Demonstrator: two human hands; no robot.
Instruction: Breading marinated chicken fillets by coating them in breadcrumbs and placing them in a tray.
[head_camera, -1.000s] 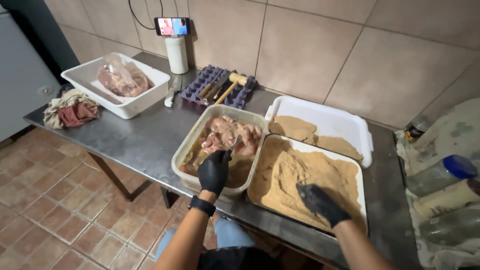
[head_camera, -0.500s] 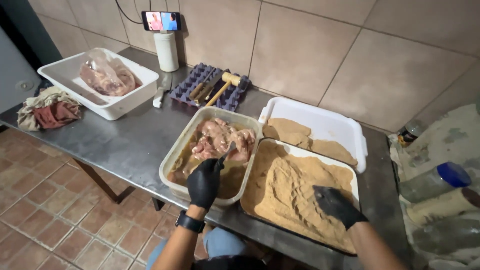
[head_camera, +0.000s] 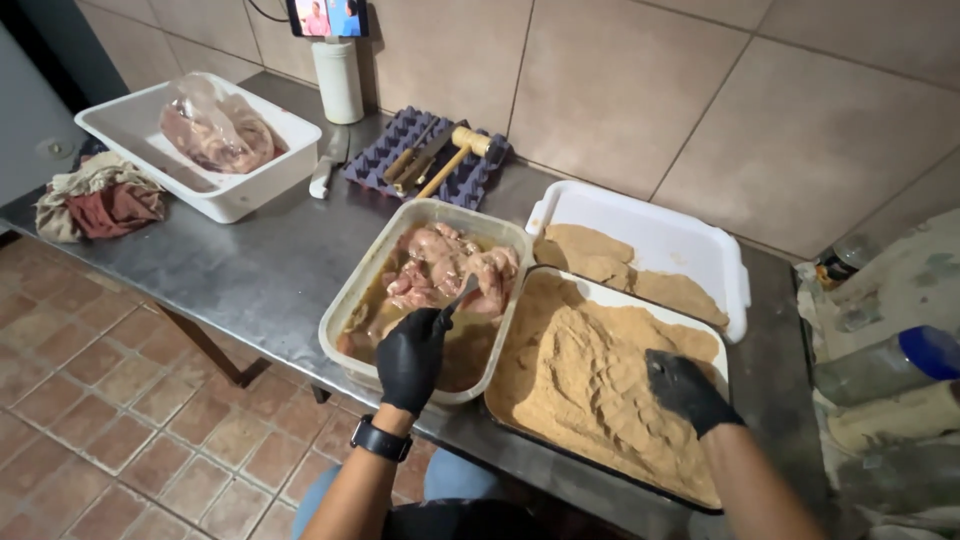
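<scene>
Steel bench (head_camera: 250, 270) runs from 9 o'clock to 4 o'clock across the view, against a tiled wall.

Tray of crumbs (head_camera: 590, 380), at 5 o'clock: wide, shallow, heaped with tan breading. Right hand (head_camera: 685, 390), black-gloved, lies on the crumb heap at the tray's right side, fingers loosely curled and pressed into the crumbs; clamped on nothing that shows.

White tray (head_camera: 680, 240), at 2 o'clock, just behind the crumb tray: breaded pieces (head_camera: 600, 260) lie along its near and left part.

White tub (head_camera: 140, 130), at 10 o'clock: holds a clear bag of meat (head_camera: 215, 130).

Clear container (head_camera: 365, 290), centre, touching the crumb tray's left edge: raw meat pieces (head_camera: 450, 270) in brownish liquid, piled toward the far end.

Left hand (head_camera: 412, 355), black-gloved, watch at the wrist, hangs over the container's near half. Fingers closed around the handle of a fork (head_camera: 462, 295); its tip points to 1 o'clock and reaches the meat pile. Whether the tines pierce a piece: cannot tell.

Purple egg tray (head_camera: 470, 175), at 12 o'clock by the wall: carries a wooden mallet (head_camera: 455, 150) and other utensils.

Crumpled cloth (head_camera: 95, 195), at 9 o'clock, on the bench's left end, beside the white tub.

White cylinder (head_camera: 338, 80), at 11 o'clock, upright by the wall, a phone (head_camera: 328, 17) propped above it.

Knife (head_camera: 325, 170) between tub and egg tray.
</scene>
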